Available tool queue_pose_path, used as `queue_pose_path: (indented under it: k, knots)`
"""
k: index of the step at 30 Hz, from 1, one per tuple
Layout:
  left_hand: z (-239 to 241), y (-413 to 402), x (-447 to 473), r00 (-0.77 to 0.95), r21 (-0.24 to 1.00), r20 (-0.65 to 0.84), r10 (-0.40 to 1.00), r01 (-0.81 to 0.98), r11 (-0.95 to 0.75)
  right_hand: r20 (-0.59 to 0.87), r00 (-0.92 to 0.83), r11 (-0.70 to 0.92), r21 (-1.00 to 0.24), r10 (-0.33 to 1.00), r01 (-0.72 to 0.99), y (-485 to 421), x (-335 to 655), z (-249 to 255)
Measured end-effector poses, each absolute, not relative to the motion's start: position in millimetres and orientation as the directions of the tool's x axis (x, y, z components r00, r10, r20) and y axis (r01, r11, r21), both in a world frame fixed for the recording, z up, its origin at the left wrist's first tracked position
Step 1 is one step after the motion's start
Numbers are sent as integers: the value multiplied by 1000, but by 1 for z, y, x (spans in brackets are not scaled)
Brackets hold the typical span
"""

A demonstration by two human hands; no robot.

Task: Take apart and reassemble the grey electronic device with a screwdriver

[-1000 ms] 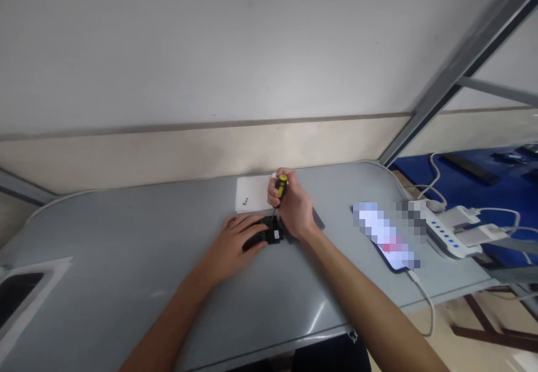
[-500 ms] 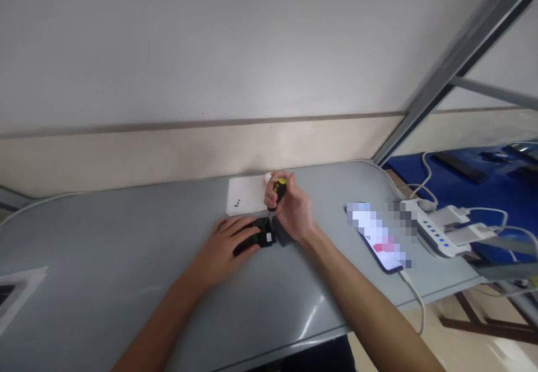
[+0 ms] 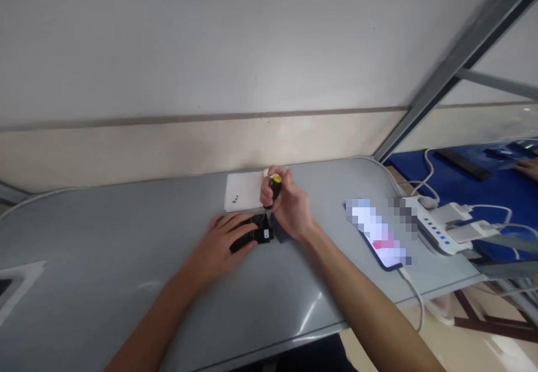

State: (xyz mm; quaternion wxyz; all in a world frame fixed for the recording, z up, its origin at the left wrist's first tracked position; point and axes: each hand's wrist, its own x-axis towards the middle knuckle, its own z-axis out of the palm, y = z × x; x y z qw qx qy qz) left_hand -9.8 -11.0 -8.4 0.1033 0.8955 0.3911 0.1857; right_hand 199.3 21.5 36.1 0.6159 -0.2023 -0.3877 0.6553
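Note:
A small black device [image 3: 257,233] with a green part lies on the grey table [image 3: 126,260]. My left hand [image 3: 222,244] rests on its left side, fingers wrapped round it and holding it down. My right hand [image 3: 288,207] is closed round a small screwdriver [image 3: 273,188] with a yellow and black handle, held upright with its tip on the device. Behind the hands lies a white sheet [image 3: 244,191] with a few tiny dark parts [image 3: 236,198] on it.
A phone [image 3: 380,236] with a lit screen lies to the right, its white cable running off the table edge. A white power strip [image 3: 441,227] with plugs and cables sits beyond it. A blue surface [image 3: 466,181] and another person's hand [image 3: 527,166] are at far right.
The view has shifted slightly; my right hand with the screwdriver stays on the device with small turns. The other person's hand has come into view at far right.

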Motion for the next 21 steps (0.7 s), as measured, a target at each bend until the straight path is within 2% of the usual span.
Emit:
queue_pose_path:
  k: [3, 8, 16, 21]
  knots:
    - [-10, -11, -11, 626, 327, 253, 738, 663, -674, 235, -151, 82, -754, 960, -652, 23, 200, 36]
    - [-12, -10, -11, 616, 344, 246, 748, 667, -661, 224, -226, 60, -824, 948, -563, 25, 208, 39]
    - [-9, -11, -9, 619, 341, 228, 751, 672, -657, 211, -128, 79, -755, 969, -651, 26, 202, 33]
    - [-9, -12, -8, 614, 362, 223, 757, 669, -649, 203, -207, 46, -811, 957, -583, 27, 210, 37]
